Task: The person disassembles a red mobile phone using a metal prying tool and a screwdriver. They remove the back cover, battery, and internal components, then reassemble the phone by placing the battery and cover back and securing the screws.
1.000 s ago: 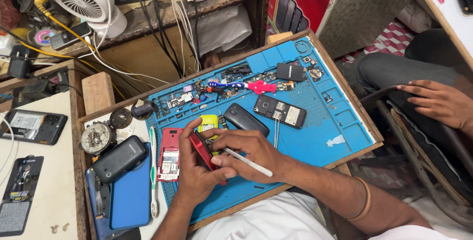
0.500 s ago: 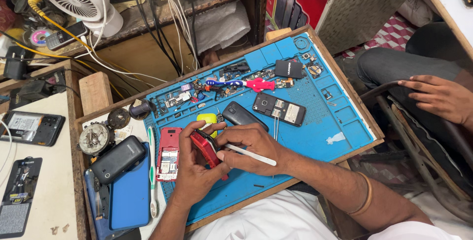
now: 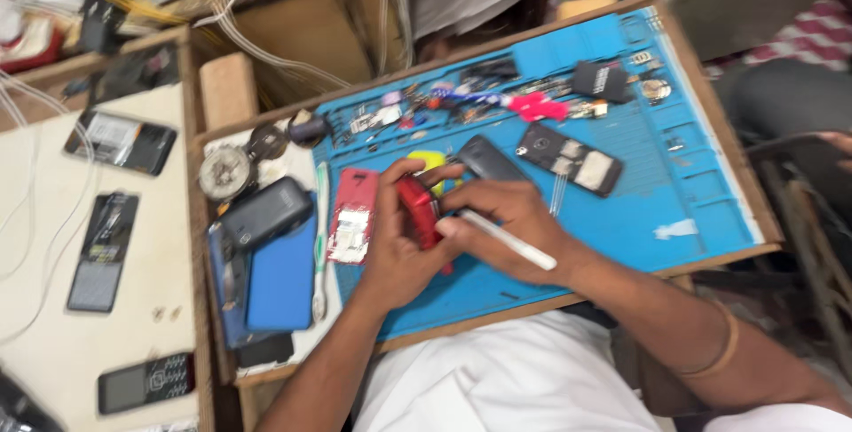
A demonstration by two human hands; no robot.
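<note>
Your view has swung left but your grip hasn't changed: left hand (image 3: 395,250) still clamps the red phone (image 3: 419,210), right hand (image 3: 506,223) at 3 o'clock pinches the white tool (image 3: 510,241) against it, so work continues

The person wears a plain white short-sleeved garment (image 3: 524,379) of soft cloth, which fills the lower middle of the view and creases lightly across the chest. Its right sleeve ends high on the upper arm at the lower right corner, and both forearms are bare from there down. A thin tan band (image 3: 721,343) circles the right forearm just below the elbow. The 2 hands, the left hand (image 3: 395,250) and the right hand (image 3: 510,223), are bare, with no gloves, rings or watch to be seen. The fingernails are short.
</note>
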